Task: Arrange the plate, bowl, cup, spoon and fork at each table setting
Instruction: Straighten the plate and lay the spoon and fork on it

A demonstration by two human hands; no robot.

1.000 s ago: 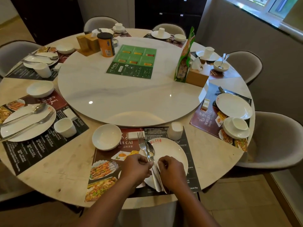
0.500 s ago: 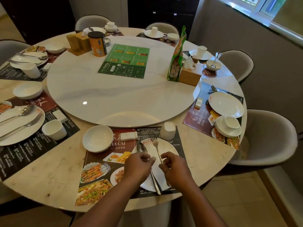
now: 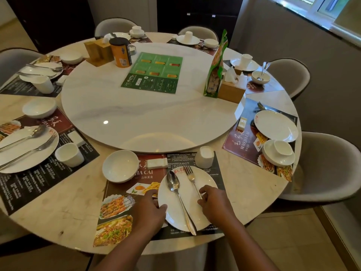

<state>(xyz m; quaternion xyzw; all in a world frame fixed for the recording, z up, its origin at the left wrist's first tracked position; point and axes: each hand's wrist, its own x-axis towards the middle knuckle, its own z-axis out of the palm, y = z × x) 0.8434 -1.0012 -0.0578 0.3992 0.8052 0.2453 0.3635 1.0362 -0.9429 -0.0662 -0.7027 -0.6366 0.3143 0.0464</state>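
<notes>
The left hand (image 3: 150,210) grips the plate (image 3: 175,212) by its left rim on the counter (image 3: 58,212) while the right hand (image 3: 214,204) pinches the handle of the fork (image 3: 190,177), laying it beside the spoon (image 3: 173,184) on the plate; next, probably, letting go and tidying the right-hand setting.

left hand (image 3: 150,209): bare | right hand (image 3: 214,205): bare | forearms (image 3: 121,249): bare up to frame edge

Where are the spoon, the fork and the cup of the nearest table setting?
spoon (image 3: 172,182): head view, on its bowl.
fork (image 3: 190,174): head view, at the base of its tines.
cup (image 3: 204,158): head view, on its side wall.
</notes>
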